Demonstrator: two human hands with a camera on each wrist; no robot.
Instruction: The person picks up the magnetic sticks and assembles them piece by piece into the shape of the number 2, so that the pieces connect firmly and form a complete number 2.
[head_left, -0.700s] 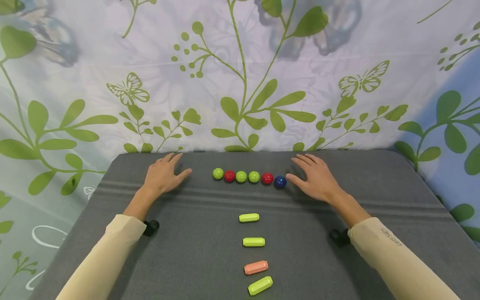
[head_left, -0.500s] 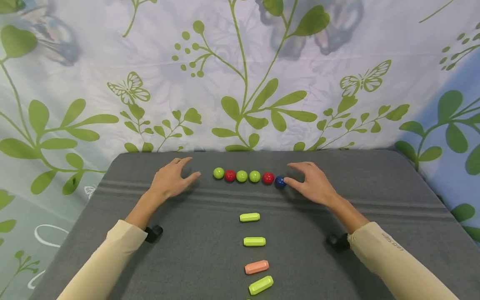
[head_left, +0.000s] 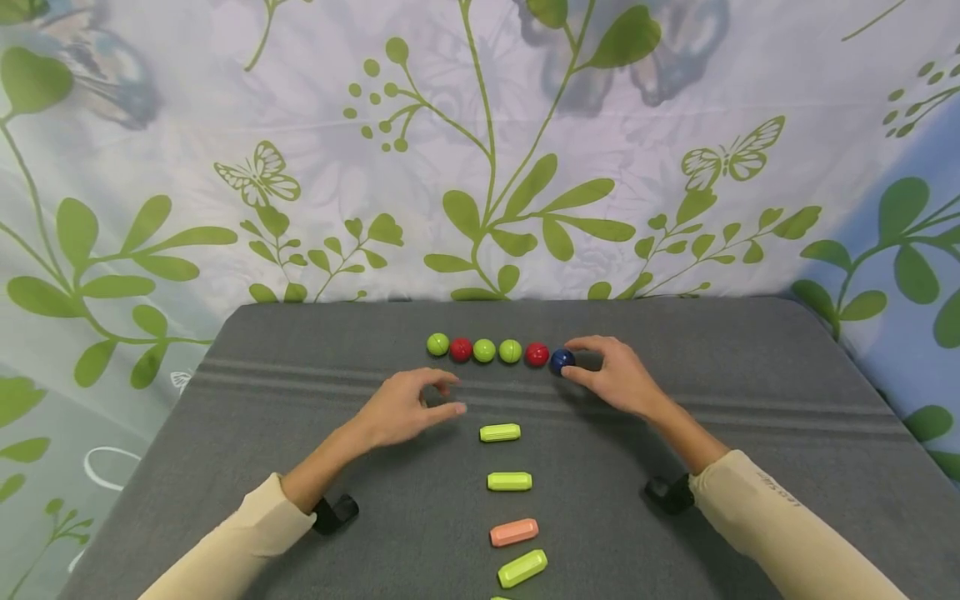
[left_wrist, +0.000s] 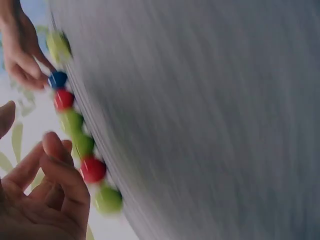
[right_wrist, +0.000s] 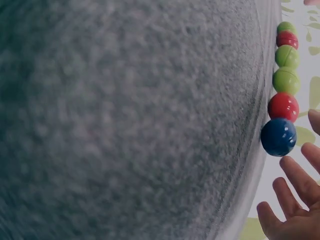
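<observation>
Right hand [head_left: 618, 375]: at the right end of the row, thumb on the near side and a finger on the far side of the blue ball [head_left: 559, 360]; presumably so because a neighbour blocks its left side.
Right grip: apart, fingers spread; I cannot tell whether they touch the ball.
Left hand [head_left: 401, 408]: above the desk [head_left: 405, 554], between the row and the sticks, just left of the far stick [head_left: 500, 432].
Left grip: apart, fingers bent, holding nothing.
Balls: left to right, an end green ball [head_left: 438, 344], a left red ball [head_left: 461, 349], two more green balls [head_left: 483, 351], a right red ball [head_left: 536, 354], then the blue ball; set close along the far edge, probably to keep their order readable (a grooved ball could otherwise roll about).
Sticks: a column from far to near, the far stick, a second stick [head_left: 509, 482], an orange stick [head_left: 513, 532], and a tilted near stick [head_left: 522, 568]; likely apart from the balls to keep kinds separate.
Sleeves: both pulled back from the hands, perhaps to spare the wrist straps [head_left: 335, 514].
</observation>
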